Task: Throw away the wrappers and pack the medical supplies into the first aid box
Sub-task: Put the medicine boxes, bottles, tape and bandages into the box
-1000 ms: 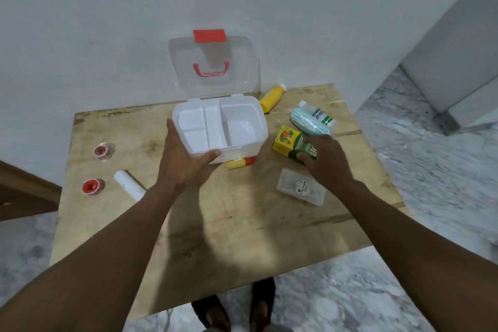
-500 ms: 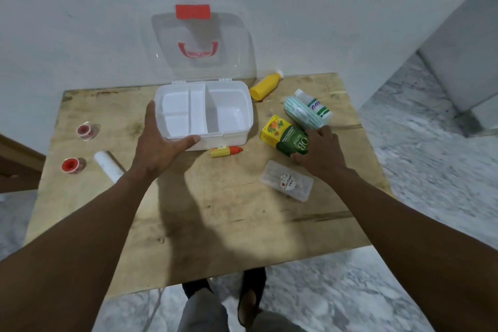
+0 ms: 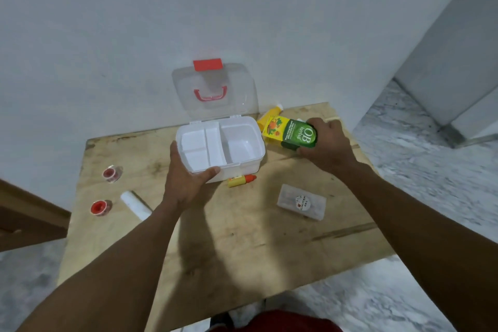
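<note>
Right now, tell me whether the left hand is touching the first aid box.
Touching. The head view shows the left hand gripping the first aid box at its front-left corner, thumb on the rim.

Box [image 3: 242, 143] sits at the back of the tabletop [image 3: 242, 237], lid against the wall. Two tape rolls [image 3: 111, 173] and a bandage roll [image 3: 134, 203] lie to its left; tube [image 3: 241, 180] before it; carton [image 3: 291, 133] in my right hand [image 3: 327, 147], beside its right wall.

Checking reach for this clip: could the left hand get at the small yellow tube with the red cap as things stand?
Probably yes, once it lets go. The left hand is gripping the first aid box at its front edge, and the yellow tube lies uncovered beside it on the table.
</note>
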`<state>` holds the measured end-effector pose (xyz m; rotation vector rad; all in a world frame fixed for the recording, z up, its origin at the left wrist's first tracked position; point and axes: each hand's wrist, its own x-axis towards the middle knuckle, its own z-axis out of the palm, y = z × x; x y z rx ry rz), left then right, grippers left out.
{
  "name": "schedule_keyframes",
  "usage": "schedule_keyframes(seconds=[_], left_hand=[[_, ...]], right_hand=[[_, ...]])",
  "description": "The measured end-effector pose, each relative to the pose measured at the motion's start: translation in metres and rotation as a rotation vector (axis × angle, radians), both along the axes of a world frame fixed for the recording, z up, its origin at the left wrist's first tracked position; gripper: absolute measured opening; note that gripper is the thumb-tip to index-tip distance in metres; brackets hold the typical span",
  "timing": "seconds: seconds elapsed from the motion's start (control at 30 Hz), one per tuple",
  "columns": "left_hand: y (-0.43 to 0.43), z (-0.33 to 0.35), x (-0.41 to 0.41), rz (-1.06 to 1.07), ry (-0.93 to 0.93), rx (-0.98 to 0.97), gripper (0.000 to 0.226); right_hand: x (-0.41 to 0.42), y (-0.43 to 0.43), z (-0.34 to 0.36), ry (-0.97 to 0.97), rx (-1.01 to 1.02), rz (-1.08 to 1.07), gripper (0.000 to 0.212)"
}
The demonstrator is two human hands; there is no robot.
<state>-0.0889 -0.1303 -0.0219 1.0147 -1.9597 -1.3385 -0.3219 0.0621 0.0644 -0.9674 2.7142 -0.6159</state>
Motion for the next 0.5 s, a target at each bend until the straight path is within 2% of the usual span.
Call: schedule_keyframes(seconds=[0.13,0.33,0.5], left_hand=[[-0.004,-0.003,0.002,-0.02,0.05,0.0,0.097],[-0.005,-0.003,-0.001,-0.004,0.058,-0.005,0.095],[-0.004,-0.005,-0.001,0.021,0.027,-0.018,0.097]], right_hand=[[0.01,-0.018,0.019,0.019,0.003,-0.024,0.066],[0.019,-0.051,0.03,0.093,0.086,0.14,0.073],[0.023,-0.083,0.026,0.171,0.19,0.266,0.058]])
